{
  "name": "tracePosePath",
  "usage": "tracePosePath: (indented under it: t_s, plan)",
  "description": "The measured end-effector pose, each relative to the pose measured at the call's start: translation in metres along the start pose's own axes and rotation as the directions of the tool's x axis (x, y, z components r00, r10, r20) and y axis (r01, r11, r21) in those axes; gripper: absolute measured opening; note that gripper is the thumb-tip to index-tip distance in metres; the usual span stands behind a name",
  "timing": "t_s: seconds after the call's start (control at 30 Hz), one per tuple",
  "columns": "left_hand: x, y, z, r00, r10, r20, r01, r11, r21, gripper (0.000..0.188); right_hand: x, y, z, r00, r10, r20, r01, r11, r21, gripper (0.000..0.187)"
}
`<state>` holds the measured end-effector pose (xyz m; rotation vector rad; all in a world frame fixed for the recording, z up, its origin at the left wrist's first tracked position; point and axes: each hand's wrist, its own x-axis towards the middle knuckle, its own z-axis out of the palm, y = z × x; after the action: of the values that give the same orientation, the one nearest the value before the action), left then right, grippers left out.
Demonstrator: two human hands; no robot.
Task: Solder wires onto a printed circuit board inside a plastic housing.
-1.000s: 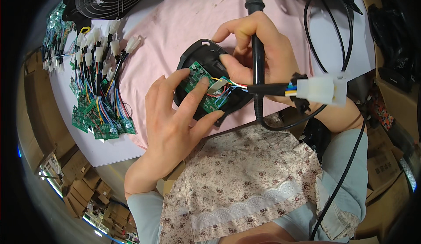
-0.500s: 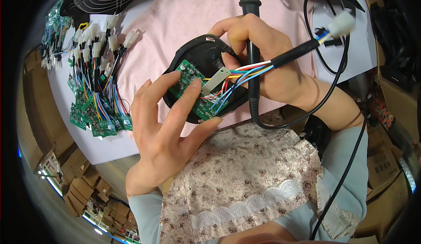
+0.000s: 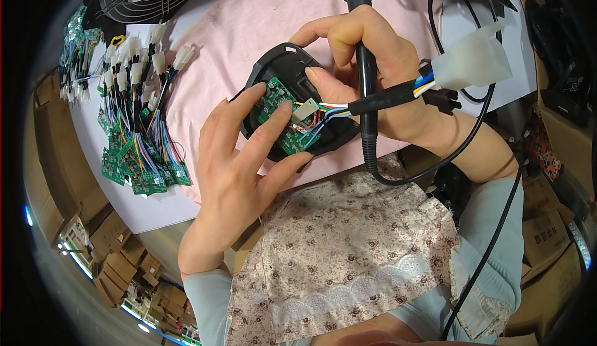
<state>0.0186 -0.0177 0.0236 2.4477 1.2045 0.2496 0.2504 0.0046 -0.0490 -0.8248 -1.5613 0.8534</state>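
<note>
Board [image 3: 281, 117] edge under left fingers [image 3: 273, 119]

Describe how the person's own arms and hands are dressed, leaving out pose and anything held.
Both hands, left and right, are bare: no gloves, rings or watch visible. Pale blue-grey sleeves are pushed up both forearms, beside a floral apron with white lace trim.

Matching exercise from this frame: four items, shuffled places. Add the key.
1 soldering iron
2 green circuit board
3 white connector
4 pile of wired boards

a on the table, person's left
b on the black housing, under the left hand
c gripped in the right hand
d end of the cable, past the right wrist

1-c, 2-b, 3-d, 4-a
</note>
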Motion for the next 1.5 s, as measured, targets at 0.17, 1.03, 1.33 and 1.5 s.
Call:
tracePosePath:
  t_s: [0.17, 1.03, 1.33, 1.5]
  plan:
    - [-0.001, 0.0, -0.002, 1.0, 0.001, 0.016, -0.002, 1.0, 0.03, 0.061, -0.001, -0.001, 0.001, 0.998, 0.061, 0.024, -0.059, 0.995, -0.077, 0.029]
    - [0.003, -0.035, 0.019, 0.982, 0.146, -0.123, -0.131, 0.984, 0.121, 0.046, 0.015, 0.003, -0.04, 0.977, 0.147, -0.157, -0.133, 0.986, 0.099, 0.012]
    - [0.007, -0.03, 0.024, 0.969, 0.148, -0.198, -0.126, 0.985, 0.117, 0.047, 0.018, -0.081, -0.111, 0.936, -0.278, -0.215, 0.12, 0.828, -0.548, 0.028]
    - [0.002, -0.033, 0.03, 0.964, 0.096, -0.249, -0.076, 0.993, 0.087, 0.042, 0.022, -0.058, -0.029, 0.911, -0.168, 0.377, 0.364, 0.757, -0.543, 0.041]
